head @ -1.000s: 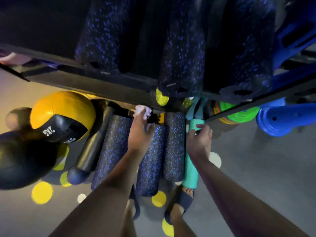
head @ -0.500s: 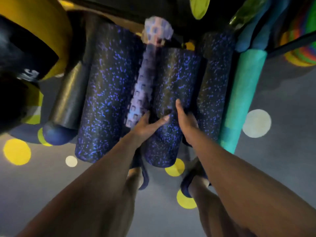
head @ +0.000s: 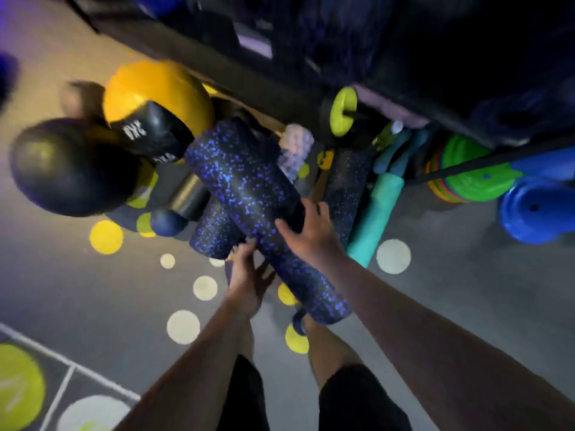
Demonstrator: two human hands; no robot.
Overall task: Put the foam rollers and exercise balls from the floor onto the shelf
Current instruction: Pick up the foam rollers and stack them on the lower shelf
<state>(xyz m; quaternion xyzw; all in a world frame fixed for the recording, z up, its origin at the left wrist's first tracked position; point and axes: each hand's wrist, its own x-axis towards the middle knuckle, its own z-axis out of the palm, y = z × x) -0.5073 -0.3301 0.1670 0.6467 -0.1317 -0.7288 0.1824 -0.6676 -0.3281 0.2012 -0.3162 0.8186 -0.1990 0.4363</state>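
**A:** Right hand (head: 311, 234) grips the roller (head: 249, 188): thumb across the top, fingers curled round the far side.

**B:** And the left hand (head: 247, 275)?

**A:** It sits against the roller's lower near side, fingers spread and fairly straight, propping rather than wrapping. Blur hides how firmly it presses.

**B:** Where is the roller, then?

**A:** Lifted and slanted. Its near end hangs over the person's foot and its far end points up towards the yellow ball (head: 161, 88), below the shelf (head: 273, 88). It crosses over a second roller (head: 211, 237) that lies on the floor (head: 466, 306).

**B:** What else is down there?

**A:** A third roller (head: 345, 188) lies just right of the right hand, with a teal roller (head: 376, 213) beside it. A pale knobbly roller (head: 295, 147) shows past the held one. To the left, a black ball (head: 68, 169) touches the yellow ball, a smooth dark roller (head: 189, 197) lies between them and the speckled ones, and a small blue ball (head: 166, 222) sits at its near end.

**B:** Anything on the shelf?

**A:** Dark shapes only, too dim to name.
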